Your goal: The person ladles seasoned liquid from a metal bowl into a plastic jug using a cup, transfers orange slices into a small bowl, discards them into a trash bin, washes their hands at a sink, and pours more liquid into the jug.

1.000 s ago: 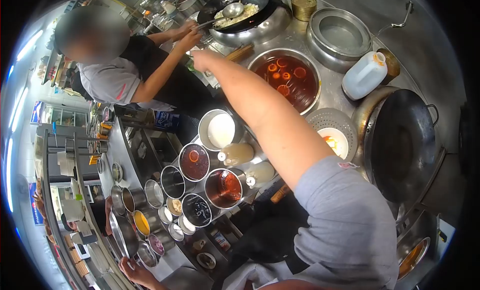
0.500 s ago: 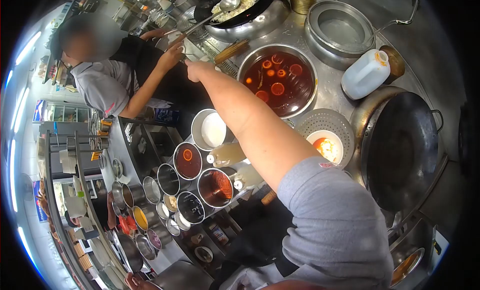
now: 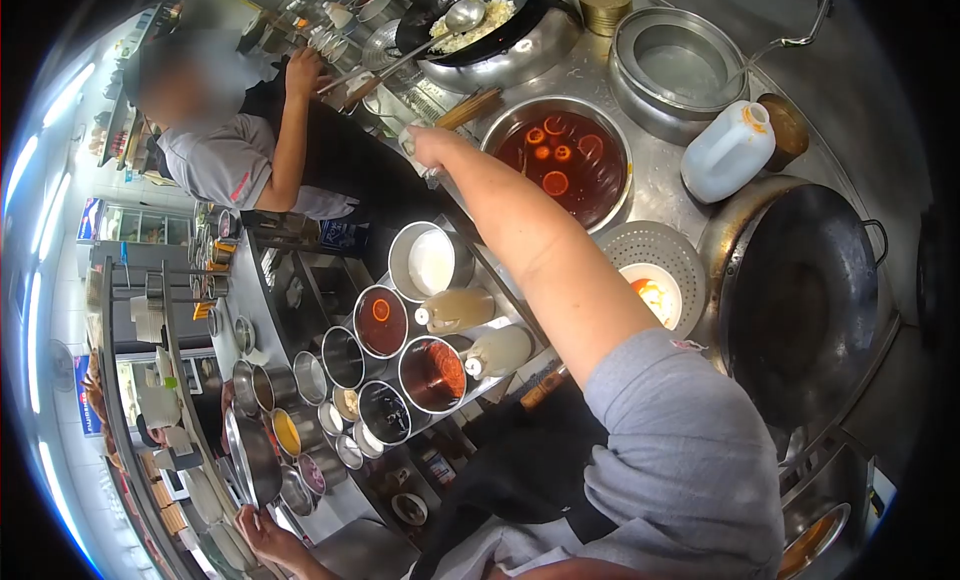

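Left hand (image 3: 268, 538): fingers curled, mostly closed, on the near edge of a steel pan (image 3: 254, 458), which stands out beyond the fingertips, tipped, beside the yellow tub (image 3: 286, 433) and onion tub (image 3: 311, 472), the edge grip presumably keeping skin off the inside. Right hand (image 3: 432, 148): arm outstretched, fist closed round a pale cloth (image 3: 408, 140), probably as a guard against heat or grease; brush (image 3: 468, 109) just beyond, wok (image 3: 480, 30) farther off, and the red pot (image 3: 558, 163) to its right, within easy dipping reach.
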Demonstrator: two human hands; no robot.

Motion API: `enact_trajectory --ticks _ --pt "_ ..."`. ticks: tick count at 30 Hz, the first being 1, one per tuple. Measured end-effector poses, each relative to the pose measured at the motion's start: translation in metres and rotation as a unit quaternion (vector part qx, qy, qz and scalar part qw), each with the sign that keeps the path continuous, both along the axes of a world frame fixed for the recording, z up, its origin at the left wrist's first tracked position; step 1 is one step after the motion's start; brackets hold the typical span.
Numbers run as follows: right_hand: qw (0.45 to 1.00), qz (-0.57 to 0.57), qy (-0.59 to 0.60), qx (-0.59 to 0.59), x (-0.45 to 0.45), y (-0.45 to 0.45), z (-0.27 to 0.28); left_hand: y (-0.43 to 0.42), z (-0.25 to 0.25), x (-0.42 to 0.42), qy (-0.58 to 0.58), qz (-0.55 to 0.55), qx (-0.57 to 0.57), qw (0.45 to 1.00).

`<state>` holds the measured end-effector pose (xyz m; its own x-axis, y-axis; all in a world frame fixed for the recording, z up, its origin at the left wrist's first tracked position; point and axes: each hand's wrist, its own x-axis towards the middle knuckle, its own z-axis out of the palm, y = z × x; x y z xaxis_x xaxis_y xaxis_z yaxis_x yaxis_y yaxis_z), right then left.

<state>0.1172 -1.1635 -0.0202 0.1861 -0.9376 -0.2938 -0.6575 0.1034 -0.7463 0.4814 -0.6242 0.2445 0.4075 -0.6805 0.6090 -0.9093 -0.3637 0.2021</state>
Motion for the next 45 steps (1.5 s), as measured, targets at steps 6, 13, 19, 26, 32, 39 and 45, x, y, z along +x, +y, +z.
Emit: enact_trajectory --ticks 6,13,19,26,32,39,45 --pt "0.999 0.004 -0.031 -0.008 0.005 0.014 0.017 -0.007 -0.003 0.006 -0.003 -0.103 -0.004 0.995" --pt "0.89 0.045 -0.44 0.108 0.034 0.078 0.052 -0.017 -0.008 -0.012 0.05 -0.097 -0.011 0.994" --pt "0.748 0.149 -0.617 0.191 0.034 0.213 0.083 -0.081 -0.051 -0.043 0.076 -0.307 -0.03 0.948" --pt "0.642 0.095 -0.72 0.246 -0.013 0.3 0.05 -0.16 -0.091 -0.142 0.043 -0.523 0.088 0.847" --pt "0.653 -0.078 -0.736 0.158 -0.067 0.342 0.023 -0.173 -0.116 -0.183 0.421 -0.546 0.176 0.703" --pt "0.668 -0.151 -0.726 0.059 -0.07 0.363 0.036 -0.18 -0.152 -0.182 0.759 -0.343 0.228 0.504" --pt "0.694 -0.089 -0.711 0.072 -0.041 0.358 0.037 -0.181 -0.163 -0.149 0.708 -0.356 0.205 0.575"
